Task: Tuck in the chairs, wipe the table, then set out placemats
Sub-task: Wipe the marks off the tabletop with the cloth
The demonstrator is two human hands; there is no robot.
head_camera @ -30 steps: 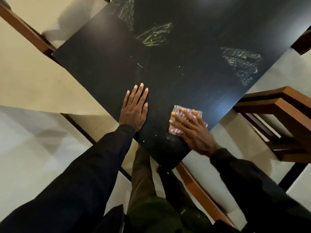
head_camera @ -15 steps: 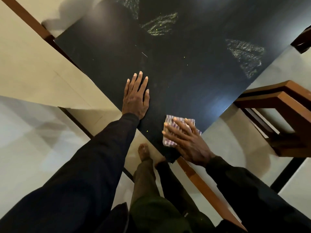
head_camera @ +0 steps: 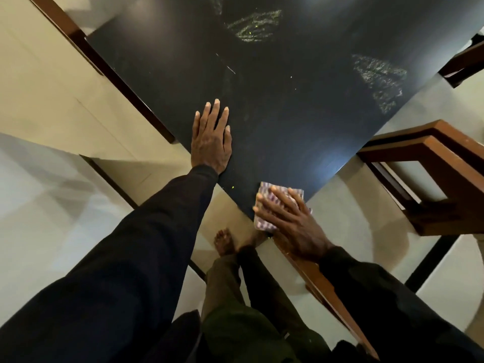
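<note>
The black table (head_camera: 288, 106) fills the upper middle, its near corner pointing at me. My left hand (head_camera: 210, 140) lies flat on the top near the left edge, fingers straight. My right hand (head_camera: 290, 221) presses a folded pink-and-white checked cloth (head_camera: 267, 203) onto the table's near corner, fingers spread over it; part of the cloth hangs past the edge. Pale yellowish smears (head_camera: 252, 26) and a second patch (head_camera: 379, 79) show on the far part of the top, with a few yellow specks (head_camera: 231, 187) near the corner.
A brown wooden chair (head_camera: 429, 163) stands at the right side of the table. Another chair part (head_camera: 463, 64) shows at the far right edge. A wooden rail (head_camera: 322, 284) runs under the near corner, and one (head_camera: 104, 66) along the left side. My bare foot (head_camera: 224, 242) is on the pale floor.
My right hand has dragged the cloth toward me, from the table top down to its near corner. My left hand stays flat on the table.
</note>
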